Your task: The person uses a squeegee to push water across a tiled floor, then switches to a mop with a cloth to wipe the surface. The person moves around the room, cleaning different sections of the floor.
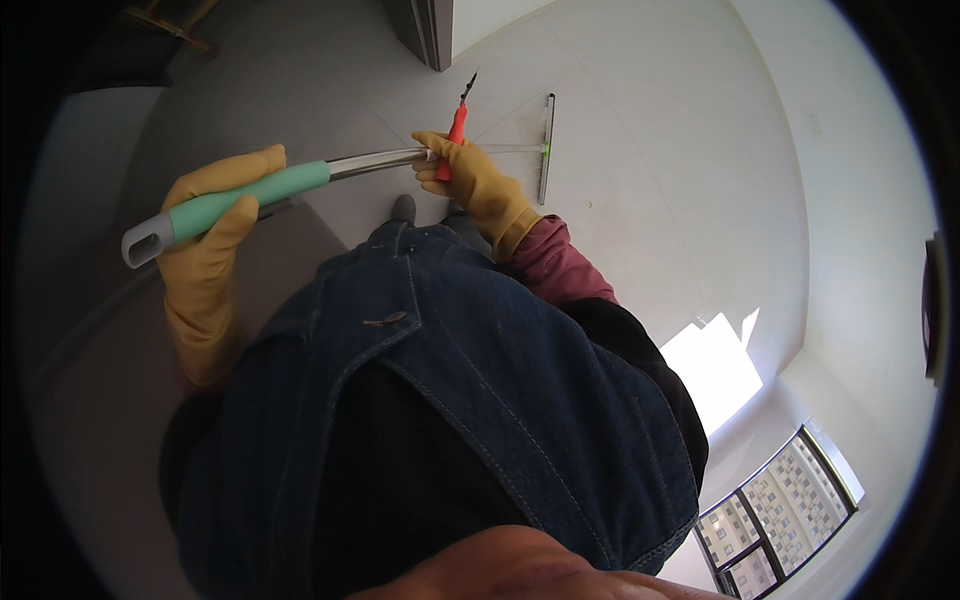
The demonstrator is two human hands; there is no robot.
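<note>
A floor squeegee [548, 150] with a long metal pole and a mint-green grip lies across the view, its blade at or near the floor on the right. My left hand [214, 202], in a yellow rubber glove, is closed around the green grip [289, 182], near its grey looped end. My right hand [472, 176], gloved alike, is at the middle of the pole and also holds a red-handled tool [455, 135] with a thin dark tip pointing away from me. Whether the right fingers wrap fully around the pole is partly hidden.
Pale tiled floor [637, 187] surrounds my shoes [403, 208]. A dark door frame [431, 34] stands ahead, with a wooden-legged item [172, 28] at the upper left. A white wall curves along the right, and a window [780, 510] is at the lower right.
</note>
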